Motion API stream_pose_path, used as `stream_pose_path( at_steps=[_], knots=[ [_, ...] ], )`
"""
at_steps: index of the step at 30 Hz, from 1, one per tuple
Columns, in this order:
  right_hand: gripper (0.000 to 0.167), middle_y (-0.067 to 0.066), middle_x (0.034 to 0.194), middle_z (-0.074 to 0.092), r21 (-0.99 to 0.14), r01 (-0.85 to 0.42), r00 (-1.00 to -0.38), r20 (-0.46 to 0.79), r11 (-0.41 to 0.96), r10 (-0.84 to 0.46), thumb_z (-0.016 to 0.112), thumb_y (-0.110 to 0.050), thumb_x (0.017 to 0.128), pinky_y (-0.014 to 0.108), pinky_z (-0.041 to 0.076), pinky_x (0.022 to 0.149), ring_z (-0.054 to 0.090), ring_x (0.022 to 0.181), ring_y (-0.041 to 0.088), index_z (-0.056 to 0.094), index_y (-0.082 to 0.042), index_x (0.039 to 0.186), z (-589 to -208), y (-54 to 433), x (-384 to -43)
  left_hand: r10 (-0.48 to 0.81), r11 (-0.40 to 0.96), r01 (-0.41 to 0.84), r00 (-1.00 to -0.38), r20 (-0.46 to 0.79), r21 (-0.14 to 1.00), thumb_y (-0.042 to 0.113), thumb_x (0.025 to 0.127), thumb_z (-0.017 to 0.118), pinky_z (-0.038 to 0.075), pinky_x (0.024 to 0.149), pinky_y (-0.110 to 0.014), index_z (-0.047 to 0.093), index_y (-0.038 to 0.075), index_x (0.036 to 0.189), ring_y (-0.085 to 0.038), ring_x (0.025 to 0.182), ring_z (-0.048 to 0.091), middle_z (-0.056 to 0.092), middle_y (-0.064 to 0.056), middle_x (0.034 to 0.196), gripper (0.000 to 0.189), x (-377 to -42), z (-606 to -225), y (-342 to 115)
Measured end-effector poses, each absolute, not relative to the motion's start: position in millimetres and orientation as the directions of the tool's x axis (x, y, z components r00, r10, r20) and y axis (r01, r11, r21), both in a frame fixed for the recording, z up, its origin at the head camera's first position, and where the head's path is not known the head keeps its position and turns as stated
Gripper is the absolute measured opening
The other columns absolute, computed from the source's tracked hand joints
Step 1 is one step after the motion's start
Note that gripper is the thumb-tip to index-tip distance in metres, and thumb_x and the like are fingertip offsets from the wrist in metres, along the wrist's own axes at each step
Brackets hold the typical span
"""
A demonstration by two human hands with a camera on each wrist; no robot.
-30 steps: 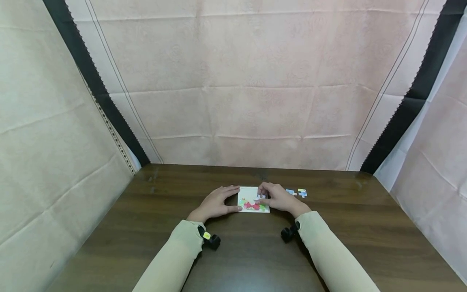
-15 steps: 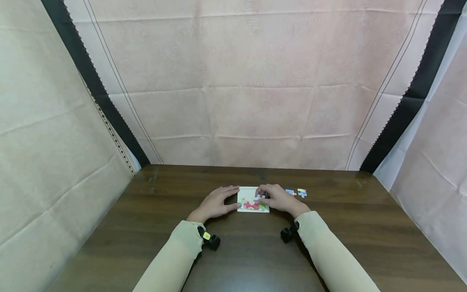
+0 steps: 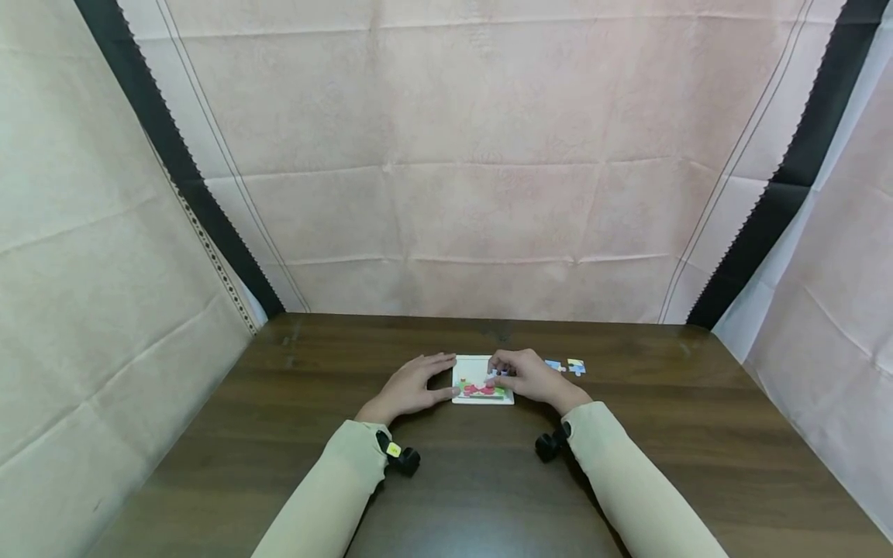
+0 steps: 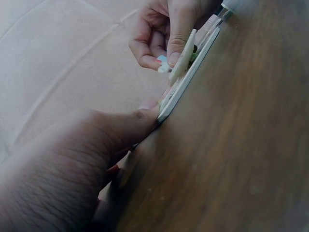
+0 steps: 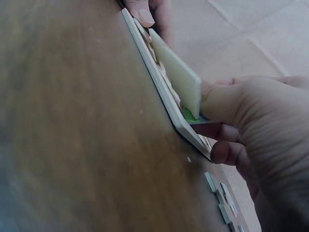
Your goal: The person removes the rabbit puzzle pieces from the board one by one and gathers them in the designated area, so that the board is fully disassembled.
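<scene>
A small white-framed jigsaw board point(image 3: 471, 364) lies on the table. My left hand point(image 3: 413, 386) rests at its left side, fingers straight at the upper corner and thumb on the lower edge. Over the board's right part, my right hand point(image 3: 528, 377) pinches a joined section of puzzle pieces point(image 3: 478, 390) with pink and green print. In the right wrist view, that puzzle section point(image 5: 177, 72) is tilted up, its pale back showing and the thumb against it. The right fingertips are partly hidden behind it.
Two loose blue puzzle pieces point(image 3: 576, 367) lie to the right of the board on the brown wooden table point(image 3: 460, 480). Pale cloth point(image 3: 488, 194) hangs behind the table and on both sides.
The near edge of the pink and green puzzle section has come up off the board, pinched by my right hand. My left hand stays at the board's left side.
</scene>
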State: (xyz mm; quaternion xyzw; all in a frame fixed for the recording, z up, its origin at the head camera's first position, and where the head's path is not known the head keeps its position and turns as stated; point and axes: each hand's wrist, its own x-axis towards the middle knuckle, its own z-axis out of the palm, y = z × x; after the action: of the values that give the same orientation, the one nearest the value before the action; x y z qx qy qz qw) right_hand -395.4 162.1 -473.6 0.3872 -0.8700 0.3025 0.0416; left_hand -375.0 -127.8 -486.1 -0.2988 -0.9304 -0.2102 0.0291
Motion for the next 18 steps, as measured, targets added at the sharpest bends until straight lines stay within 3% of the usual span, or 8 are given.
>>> stream_pose_path(
  at_steps=[5, 18],
  knots=[
    [0.013, -0.016, 0.084, 0.066, -0.489, -0.708, -0.693, 0.343, 0.509, -0.634, 0.075, -0.024, 0.093, 0.029, 0.054, 0.068, 0.061, 0.071, 0.003, 0.066, -0.019, 0.101, -473.0, 162.9, -394.2, 0.54, 0.731, 0.566, -0.821, 0.184, 0.381, 0.065, 0.095, 0.054, 0.02, 0.122, -0.044, 0.045, 0.023, 0.154, -0.018, 0.148, 0.031, 0.039, 0.003, 0.159, 0.073, -373.8, -486.9, -128.8],
    [0.015, -0.014, 0.093, 0.069, -0.522, -0.686, -0.71, 0.326, 0.507, -0.624, 0.074, -0.029, 0.093, 0.032, 0.055, 0.078, 0.063, 0.081, 0.005, 0.063, -0.026, 0.102, -472.0, 164.5, -391.0, 0.539, 0.728, 0.57, -0.819, 0.195, 0.382, 0.065, 0.095, 0.055, 0.022, 0.121, -0.048, 0.046, 0.023, 0.153, -0.023, 0.147, 0.033, 0.041, 0.0, 0.158, 0.072, -374.2, -488.3, -128.8]
  ],
)
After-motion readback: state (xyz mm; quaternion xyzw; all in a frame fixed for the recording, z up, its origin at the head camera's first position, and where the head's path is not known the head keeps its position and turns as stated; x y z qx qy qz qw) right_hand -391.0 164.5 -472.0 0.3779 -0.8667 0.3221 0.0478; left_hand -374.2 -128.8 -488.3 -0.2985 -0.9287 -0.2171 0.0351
